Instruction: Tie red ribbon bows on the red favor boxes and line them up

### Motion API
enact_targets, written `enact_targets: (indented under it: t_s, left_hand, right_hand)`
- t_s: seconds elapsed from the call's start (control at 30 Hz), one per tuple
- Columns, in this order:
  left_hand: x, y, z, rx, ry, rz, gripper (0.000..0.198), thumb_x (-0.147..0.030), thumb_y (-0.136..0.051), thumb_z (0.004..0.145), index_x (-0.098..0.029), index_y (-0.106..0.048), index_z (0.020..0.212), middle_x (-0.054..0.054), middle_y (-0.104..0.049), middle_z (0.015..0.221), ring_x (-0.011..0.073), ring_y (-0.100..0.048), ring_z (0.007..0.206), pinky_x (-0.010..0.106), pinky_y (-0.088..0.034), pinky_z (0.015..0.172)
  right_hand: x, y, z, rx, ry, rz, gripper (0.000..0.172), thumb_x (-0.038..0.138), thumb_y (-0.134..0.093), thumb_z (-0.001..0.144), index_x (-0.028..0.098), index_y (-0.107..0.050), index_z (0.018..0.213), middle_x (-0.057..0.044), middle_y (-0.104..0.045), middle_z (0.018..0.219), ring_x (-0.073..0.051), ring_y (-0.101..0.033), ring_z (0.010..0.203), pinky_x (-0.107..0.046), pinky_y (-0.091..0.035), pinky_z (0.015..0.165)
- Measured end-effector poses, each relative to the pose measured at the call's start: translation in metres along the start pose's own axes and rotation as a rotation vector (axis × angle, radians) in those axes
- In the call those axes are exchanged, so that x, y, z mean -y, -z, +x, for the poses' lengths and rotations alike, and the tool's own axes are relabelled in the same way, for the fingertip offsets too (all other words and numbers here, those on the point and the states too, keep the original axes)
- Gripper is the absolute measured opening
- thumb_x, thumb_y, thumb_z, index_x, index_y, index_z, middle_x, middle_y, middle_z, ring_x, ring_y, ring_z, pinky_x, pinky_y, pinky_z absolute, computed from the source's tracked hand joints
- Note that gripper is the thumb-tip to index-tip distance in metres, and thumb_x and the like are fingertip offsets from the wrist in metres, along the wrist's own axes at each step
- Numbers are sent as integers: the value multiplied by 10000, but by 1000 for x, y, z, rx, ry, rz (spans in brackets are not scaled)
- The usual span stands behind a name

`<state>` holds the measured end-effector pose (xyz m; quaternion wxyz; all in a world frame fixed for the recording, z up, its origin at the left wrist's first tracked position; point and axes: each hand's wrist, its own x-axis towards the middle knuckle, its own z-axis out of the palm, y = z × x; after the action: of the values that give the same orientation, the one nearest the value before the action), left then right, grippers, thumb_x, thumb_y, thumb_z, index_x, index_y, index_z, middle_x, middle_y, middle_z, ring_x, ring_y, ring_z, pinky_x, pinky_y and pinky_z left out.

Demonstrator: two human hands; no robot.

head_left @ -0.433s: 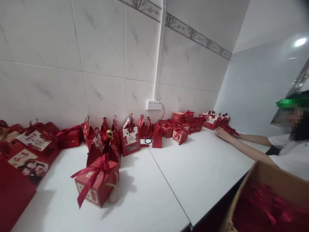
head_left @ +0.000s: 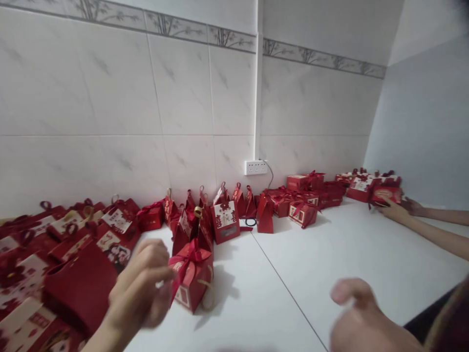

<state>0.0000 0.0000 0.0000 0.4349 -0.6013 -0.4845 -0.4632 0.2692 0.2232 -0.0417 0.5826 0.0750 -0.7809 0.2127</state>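
Observation:
My left hand [head_left: 144, 283], smeared by motion, is in front of the red gift box [head_left: 196, 286] with a dark red ribbon bow. Its fingers are loosely bent, with a small gap between them and the thumb. Nothing shows in it, though its fingertips lie near or over the ribbon's end. A gold cord handle hangs at that box's side. Over the white table [head_left: 271, 303], my right hand [head_left: 361, 313] is also blurred, finger and thumb apart, with no object visible in it. Behind the box stand several peaked red gift boxes, one [head_left: 226, 221] with a white printed panel.
Many red gift bags [head_left: 82, 283] crowd the table's left. Ribbon-tied boxes [head_left: 302, 213] line the wall. At the far right, another person's hands [head_left: 397, 211] hold a red box [head_left: 387, 195]. A socket strip [head_left: 255, 167] is on the tiled wall.
Both my hands have come into view from below. My view has turned left and levelled, showing more bags. The other person now has a red box raised in their hands.

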Motion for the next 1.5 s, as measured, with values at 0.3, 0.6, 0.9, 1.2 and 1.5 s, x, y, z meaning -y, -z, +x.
enact_targets:
  t_s: [0.3, 0.6, 0.9, 1.2, 1.5]
  left_hand:
    - [53, -19, -70, -209, 1149, -200, 232, -365, -529, 740, -171, -534, 613, -1, -528, 638, 130, -507, 635, 223, -432, 586]
    - [30, -32, -82, 67, 1493, -539, 403, -551, -513, 734, -179, -515, 890, -74, -447, 570, 69, -383, 336, 173, -249, 307]
    - [22, -35, -84, 436, 1325, -433, 475, -530, -569, 760, -150, -553, 1045, -43, -456, 607, 100, -451, 532, 186, -360, 442]
    - [10, -36, -71, 535, 1255, -347, 571, -483, -564, 731, -189, -479, 1214, 79, -478, 1026, 217, -495, 955, 328, -492, 736]
    - [-11, -44, -66, 582, 1193, -315, 780, -336, -645, 621, -235, -344, 1333, 101, -348, 1241, 281, -360, 1227, 455, -350, 1040]
  right_hand:
    - [-20, -143, 67, 467, -344, 202, 139, 306, -539, 832, 190, -570, 902, -50, -598, 866, -177, -591, 790, -320, -501, 714]
    - [-66, -193, -5, 577, -477, 461, 928, 761, -552, 675, 199, -245, 1347, -196, -309, 1387, -355, -356, 1271, -523, -332, 1028]
    - [-79, -178, 5, 489, -652, 603, 516, 666, -476, 805, 215, -550, 1043, -76, -548, 1048, -247, -547, 997, -360, -429, 848]
    - [-69, -178, 10, 421, -589, 385, 312, 477, -477, 850, 188, -584, 897, -71, -504, 1001, -217, -527, 962, -326, -423, 777]
    - [-58, -182, 12, 254, -711, 289, 238, 419, -517, 806, 185, -560, 806, -92, -493, 1059, -217, -546, 959, -358, -458, 855]
